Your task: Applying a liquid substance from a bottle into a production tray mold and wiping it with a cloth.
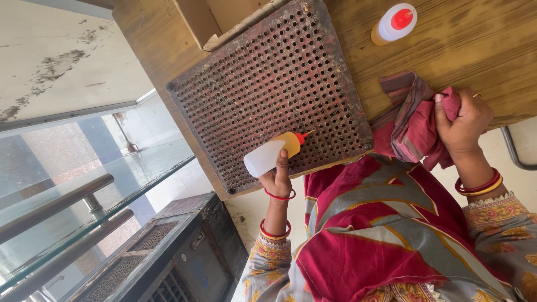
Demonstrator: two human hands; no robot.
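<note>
My left hand (278, 178) grips a translucent squeeze bottle (272, 153) with yellowish liquid and a red nozzle. The bottle lies sideways over the near edge of a rusty, reddish perforated metal plate (274, 84), nozzle pointing right. My right hand (464, 124) clutches a bunched red and grey cloth (417, 120) at the wooden table's edge, right of the plate. Red bangles sit on both wrists.
A second squeeze bottle (394, 23) with a red cap stands on the wooden table (464, 50) beyond the cloth. An open cardboard box (215, 19) touches the plate's far corner. A glass railing with metal handrails (53, 204) and a dark metal cabinet (184, 254) are at left.
</note>
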